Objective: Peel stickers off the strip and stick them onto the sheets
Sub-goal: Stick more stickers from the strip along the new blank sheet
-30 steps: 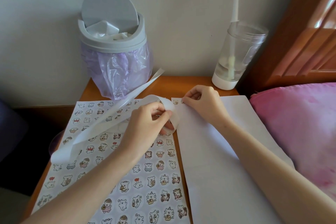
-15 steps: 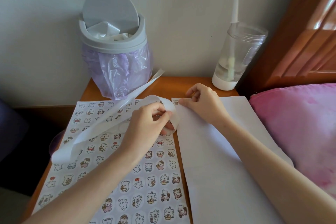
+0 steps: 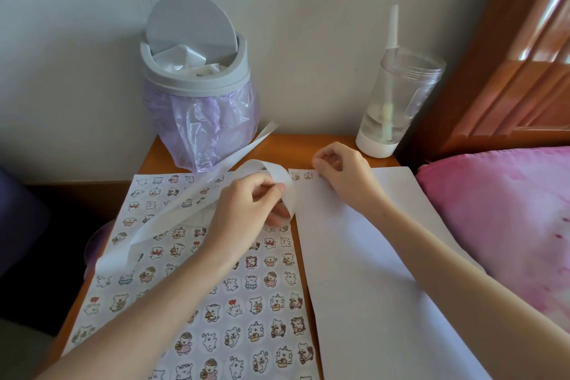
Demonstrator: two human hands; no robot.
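Note:
A long white backing strip curls across the left sheet, and my left hand pinches its looped end near the gap between the sheets. The left sheet is covered with several rows of small bear stickers. The right sheet is plain white, with two small stickers at its top left corner. My right hand rests on that sheet's top edge just right of those stickers, fingers curled; whether it holds a sticker is hidden.
A grey swing-lid bin with a purple liner stands at the back of the wooden table. A clear tumbler with a straw stands at the back right. A pink pillow and wooden headboard lie to the right.
My right hand has shifted slightly right along the white sheet's top edge, uncovering a second sticker at the corner. My left hand and the strip have barely moved.

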